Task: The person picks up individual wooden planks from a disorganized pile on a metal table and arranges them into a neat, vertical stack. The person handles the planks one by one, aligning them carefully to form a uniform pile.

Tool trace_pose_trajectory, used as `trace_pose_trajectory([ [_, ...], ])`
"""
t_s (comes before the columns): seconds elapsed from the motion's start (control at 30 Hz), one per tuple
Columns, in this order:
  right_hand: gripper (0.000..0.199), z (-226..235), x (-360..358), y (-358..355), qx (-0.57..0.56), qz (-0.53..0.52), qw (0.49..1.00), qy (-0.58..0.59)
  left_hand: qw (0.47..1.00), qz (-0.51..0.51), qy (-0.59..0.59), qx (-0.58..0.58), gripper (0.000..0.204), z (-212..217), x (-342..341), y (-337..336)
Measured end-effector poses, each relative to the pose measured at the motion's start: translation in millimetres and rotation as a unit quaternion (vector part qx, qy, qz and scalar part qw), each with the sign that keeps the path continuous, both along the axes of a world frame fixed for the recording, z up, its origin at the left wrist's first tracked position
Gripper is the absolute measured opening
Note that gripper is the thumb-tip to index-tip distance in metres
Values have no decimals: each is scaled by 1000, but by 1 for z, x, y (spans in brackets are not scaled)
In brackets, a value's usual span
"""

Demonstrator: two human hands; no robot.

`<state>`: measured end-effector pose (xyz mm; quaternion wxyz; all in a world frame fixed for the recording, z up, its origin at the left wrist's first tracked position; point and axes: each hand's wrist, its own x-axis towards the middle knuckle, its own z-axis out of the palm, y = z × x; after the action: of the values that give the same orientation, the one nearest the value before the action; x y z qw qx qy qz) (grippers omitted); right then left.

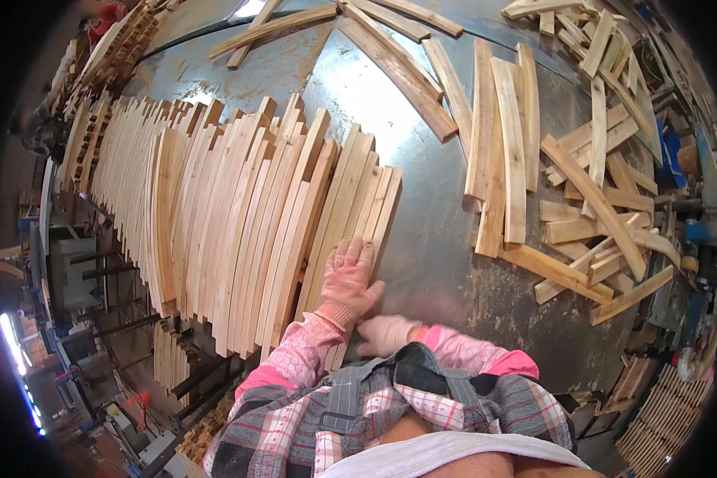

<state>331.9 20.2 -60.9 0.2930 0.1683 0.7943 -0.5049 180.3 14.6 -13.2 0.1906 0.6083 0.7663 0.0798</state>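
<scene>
A long row of pale wooden strips (239, 231) lies side by side on the metal table (422, 239). My left hand (349, 279), in a pinkish work glove, rests flat on the strips at the row's right end, its fingers stretched out over the tops. Just right of it and nearer to me, my right hand (386, 334), gloved too, is at the near end of the rightmost strips. Motion smears its fingers, and I cannot make out anything in them. Both sleeves are pink.
Several longer wooden boards (506, 151) lie on the table to the right. Beyond them is a jumbled heap of wood offcuts (605, 207). More loose boards (398, 72) lie at the far side. Dark metal bars (127, 323) stick out below the row on the left.
</scene>
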Motion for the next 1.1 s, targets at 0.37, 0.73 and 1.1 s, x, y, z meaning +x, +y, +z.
trace_pose_trajectory([
  [0.37, 84, 40, -121, 412, 470, -384, 794, -46, 997, -2, -43, 69, 69, -17, -16, -17],
  [0.73, 66, 10, -48, 234, 411, -382, 824, -80, 995, 18, -81, 50, 69, -29, -20, -25],
  [1.1, 33, 40, -31, 127, 411, -228, 879, -80, 998, 22, -11, 64, 73, -18, -13, -19],
])
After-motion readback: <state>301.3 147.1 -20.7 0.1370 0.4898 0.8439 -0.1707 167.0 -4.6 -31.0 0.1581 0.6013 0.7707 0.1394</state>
